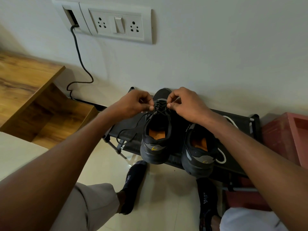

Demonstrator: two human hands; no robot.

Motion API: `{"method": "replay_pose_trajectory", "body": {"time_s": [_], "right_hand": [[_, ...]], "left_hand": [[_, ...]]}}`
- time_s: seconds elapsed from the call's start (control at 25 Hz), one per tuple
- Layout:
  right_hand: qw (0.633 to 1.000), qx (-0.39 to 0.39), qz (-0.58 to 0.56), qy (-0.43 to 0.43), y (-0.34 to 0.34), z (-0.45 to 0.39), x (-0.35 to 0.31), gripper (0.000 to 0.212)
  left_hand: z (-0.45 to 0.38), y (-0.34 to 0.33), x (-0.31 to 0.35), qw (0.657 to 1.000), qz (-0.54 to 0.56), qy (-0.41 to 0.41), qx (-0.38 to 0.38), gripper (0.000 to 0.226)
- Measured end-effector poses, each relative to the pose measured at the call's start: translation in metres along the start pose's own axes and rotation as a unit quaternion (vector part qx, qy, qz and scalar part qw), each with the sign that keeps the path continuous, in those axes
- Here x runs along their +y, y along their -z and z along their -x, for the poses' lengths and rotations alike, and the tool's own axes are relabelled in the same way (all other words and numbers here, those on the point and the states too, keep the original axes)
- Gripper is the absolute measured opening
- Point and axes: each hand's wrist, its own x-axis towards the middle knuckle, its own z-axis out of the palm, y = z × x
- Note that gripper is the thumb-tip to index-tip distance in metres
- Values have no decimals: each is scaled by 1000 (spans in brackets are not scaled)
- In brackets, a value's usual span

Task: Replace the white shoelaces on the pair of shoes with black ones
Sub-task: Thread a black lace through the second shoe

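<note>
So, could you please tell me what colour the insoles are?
Orange insoles, clearest in the head view.

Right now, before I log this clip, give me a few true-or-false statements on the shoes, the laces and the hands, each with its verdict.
1. Both hands work at the left shoe. True.
2. The left hand and right hand pinch a white lace. False: they pinch the black lace.
3. A white lace lies beside the right shoe. True.
4. The shoes stand on the floor. False: they stand on a black rack.
5. A loose end of the black lace hangs toward the rack's left edge. True.
</note>
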Motion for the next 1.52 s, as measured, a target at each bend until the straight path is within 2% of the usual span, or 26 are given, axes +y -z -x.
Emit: {"method": "replay_pose_trajectory", "body": {"time_s": [0.08, 0.2, 0.4, 0.52, 0.64, 0.84, 0.92, 1.0, 1.2, 1.36, 1.44, 1.52], "right_hand": [[1000, -21, 2, 0, 2, 2, 1, 11], [999, -43, 0, 7, 1, 6, 3, 14], [999, -40, -15, 12, 1, 7, 5, 10], [999, -39, -3, 12, -1, 7, 5, 5], [998, -54, 15, 20, -2, 8, 5, 1], [999, -19, 8, 27, 4, 8, -3, 8], [999, -37, 27, 29, 4, 6, -3, 5], [998, -54, 31, 29, 2, 7, -1, 13], [998, -42, 42, 33, -5, 8, -1, 7], [998, -20, -28, 46, -7, 6, -17, 24], [999, -3, -20, 47, -3, 6, -20, 17], [999, -19, 14, 31, 4, 7, -12, 10]], "left_hand": [[2, -2, -1, 1000, -12, -7, -17, 3], [2, -7, -3, 1000, 20, -17, 1, 10], [4, -13, -3, 998, 56, -27, 10, 10], [-1, -12, 11, 999, -18, -42, 25, 9], [-4, -9, 25, 993, -92, -74, 4, 6], [2, 8, 8, 998, -28, -42, 23, 13], [6, 9, 4, 999, -26, -26, 7, 13], [8, 6, 4, 999, -27, -21, -16, 11], [4, 2, 1, 999, -23, -17, -31, 5], [-1, -2, -3, 999, -33, -15, -28, 3], [-1, -3, -5, 999, -28, -11, -26, 3], [-1, -4, -4, 999, -19, -12, -31, 3]]}}
